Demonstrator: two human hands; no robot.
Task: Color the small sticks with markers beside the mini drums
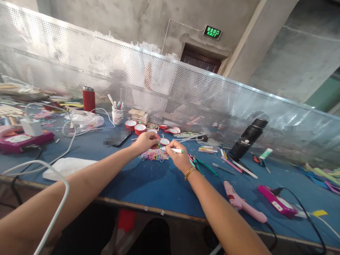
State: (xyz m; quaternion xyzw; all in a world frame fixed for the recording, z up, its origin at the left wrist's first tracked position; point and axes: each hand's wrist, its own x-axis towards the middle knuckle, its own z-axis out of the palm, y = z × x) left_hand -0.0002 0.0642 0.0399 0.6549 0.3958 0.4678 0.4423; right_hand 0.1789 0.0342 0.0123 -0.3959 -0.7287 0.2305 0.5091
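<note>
My left hand (146,142) is pinched around a small pink and green piece (158,139), too small to name. In my right hand (179,156) is a white marker pen (175,150) with a green end, its tip turned toward the piece in the left hand. Below both hands lies a pile of coloured rubber bands (153,155). Just behind the fingers are several small round red containers with white tops, one red container (140,128) among them. Green-handled pliers (204,165) lie beside my right wrist.
A pink glue gun (243,203) and a purple power strip (277,202) lie at the right. A black bottle (248,139) stands behind them. Further left are a phone (120,138), a paper cup (117,116) of pens and a red flask (89,99). A white cable (57,209) loops over my left forearm.
</note>
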